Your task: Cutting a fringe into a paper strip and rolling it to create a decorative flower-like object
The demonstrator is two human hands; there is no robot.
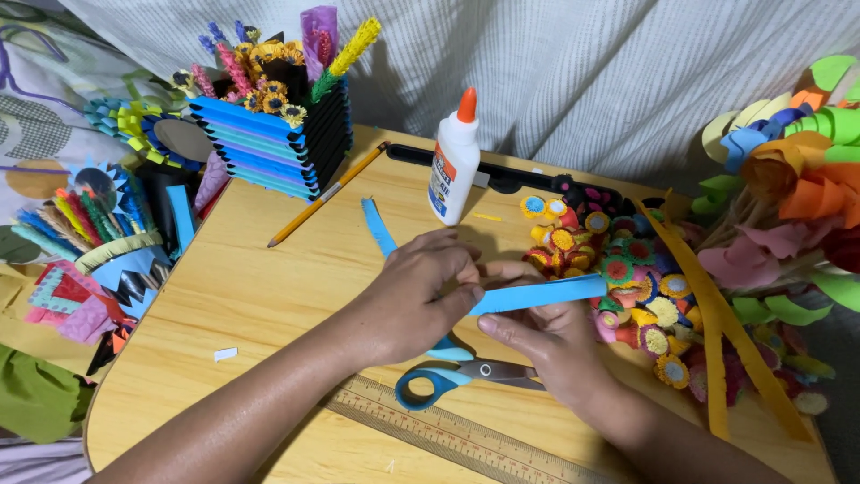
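hands meet over the middle of the light wooden desk point(269, 269), both pinching one long flat strip of blue paper point(537, 294). left hand point(417, 300) grips its near end between thumb and fingers; right hand point(542, 332) supports it from below, fingers curled under and thumb on its edge. the strip's long axis runs nearly level across the desk, its free end pointing toward the right edge and tilted slightly up, stopping just short of a heap of small rolled paper flowers point(627, 287). a second curved blue paper strip point(378, 226) lies behind the left hand, pointing toward the far edge. blue-handled scissors point(448, 372) lie under the wrists, touching a wooden ruler point(448, 435) along the near edge. a white glue bottle with orange cap point(455, 161) stands upright beyond the hands, a yellow pencil point(327, 195) slanting to its left. open room lies over the left half of the desk; the right side is crowded, with long mustard paper strips point(717, 332) draped across it.
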